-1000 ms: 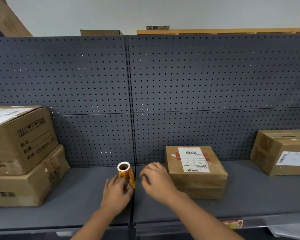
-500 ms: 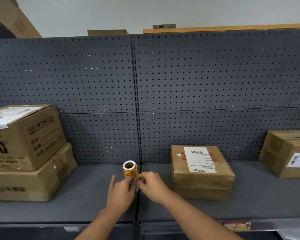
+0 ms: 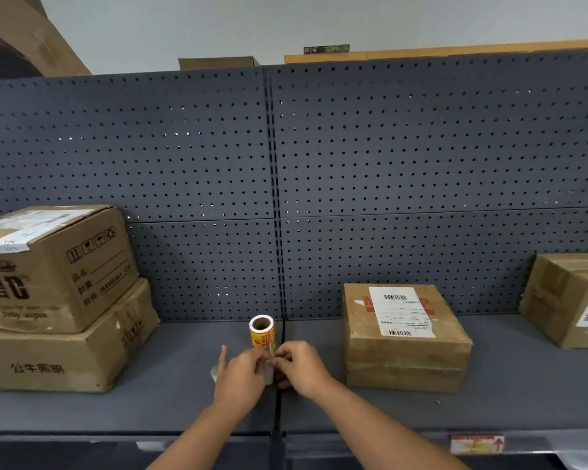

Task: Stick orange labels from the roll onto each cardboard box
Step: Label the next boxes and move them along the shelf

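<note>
Peeling a label off the roll (image 3: pixel 262 332), front of shelf (image 3: pixel 170 395).
Our left hand (image 3: pixel 240 376) and right hand (image 3: pixel 299 368) both pinch the backing strip (image 3: pixel 268 371) hanging from the roll; we judge the peel is under way. Next we need a label freed and pressed on the nearest box (image 3: pixel 404 337), just right. Stacked boxes (image 3: pixel 58 293) left, another box (image 3: pixel 571 296) far right; nothing blocks the way.

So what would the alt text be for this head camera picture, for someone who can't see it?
Two hands, left hand and right hand, meet at the loose end of an orange label roll standing on a grey shelf. A middle cardboard box lies right of them, two stacked boxes far left, another box far right.
</note>
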